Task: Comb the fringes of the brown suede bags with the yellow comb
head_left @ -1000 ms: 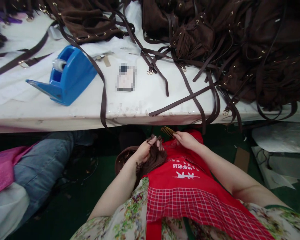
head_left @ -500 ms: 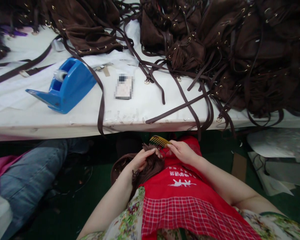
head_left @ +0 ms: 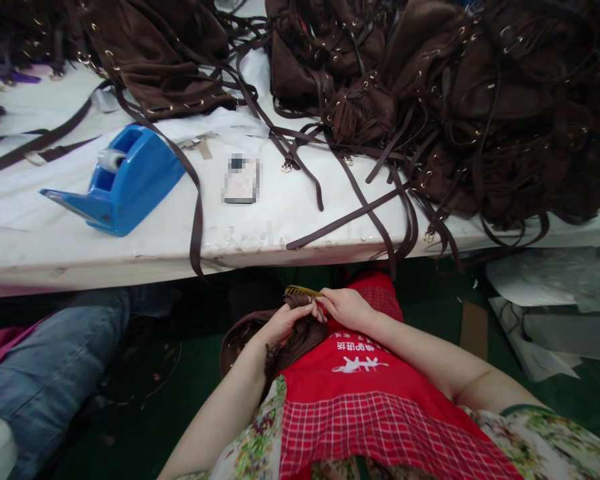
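left hand (head_left: 286, 323): fingers pinching a brown fringe (head_left: 298, 302), just off the near edge of the surface (head_left: 260, 230). right hand (head_left: 349, 309): fingers pinching a yellow comb (head_left: 304, 291) against it. the combing looks partway, unfinished.

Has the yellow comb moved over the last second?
Yes. Judged against the strap end on the table, the comb in the right hand has moved left, to the brown fringe at the left hand.

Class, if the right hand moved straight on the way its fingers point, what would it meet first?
Most likely the left hand, just ahead with the brown fringe it holds; whether the two hands touch is hard to tell.
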`<state>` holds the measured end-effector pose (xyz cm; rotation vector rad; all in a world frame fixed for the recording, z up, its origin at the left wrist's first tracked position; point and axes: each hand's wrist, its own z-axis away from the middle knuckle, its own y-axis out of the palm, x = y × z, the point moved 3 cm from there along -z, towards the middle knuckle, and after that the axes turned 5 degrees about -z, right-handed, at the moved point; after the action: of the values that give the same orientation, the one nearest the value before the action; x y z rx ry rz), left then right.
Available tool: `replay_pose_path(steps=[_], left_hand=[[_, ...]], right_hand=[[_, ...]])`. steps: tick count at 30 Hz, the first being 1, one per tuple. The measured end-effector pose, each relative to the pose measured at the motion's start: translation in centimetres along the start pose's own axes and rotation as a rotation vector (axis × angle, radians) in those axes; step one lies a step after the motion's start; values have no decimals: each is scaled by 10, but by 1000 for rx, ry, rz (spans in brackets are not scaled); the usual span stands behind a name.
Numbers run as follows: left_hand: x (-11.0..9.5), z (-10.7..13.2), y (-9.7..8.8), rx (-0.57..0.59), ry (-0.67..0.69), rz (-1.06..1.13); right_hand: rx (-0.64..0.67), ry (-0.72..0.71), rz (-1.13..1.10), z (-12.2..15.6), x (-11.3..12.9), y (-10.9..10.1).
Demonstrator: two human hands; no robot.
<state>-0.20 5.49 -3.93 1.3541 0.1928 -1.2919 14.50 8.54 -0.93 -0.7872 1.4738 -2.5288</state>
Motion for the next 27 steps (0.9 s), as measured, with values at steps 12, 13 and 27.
replay_pose_path(steps=[12, 13, 27], left_hand=[[22, -1, 13, -29, -12, -64], [20, 0, 12, -38, -2, -51], [20, -5, -2, 85, 5, 16]], right_hand=[[143, 410, 3, -31, -65, 20], [139, 417, -8, -30, -73, 18], [-120, 32, -392, 17, -12, -32]])
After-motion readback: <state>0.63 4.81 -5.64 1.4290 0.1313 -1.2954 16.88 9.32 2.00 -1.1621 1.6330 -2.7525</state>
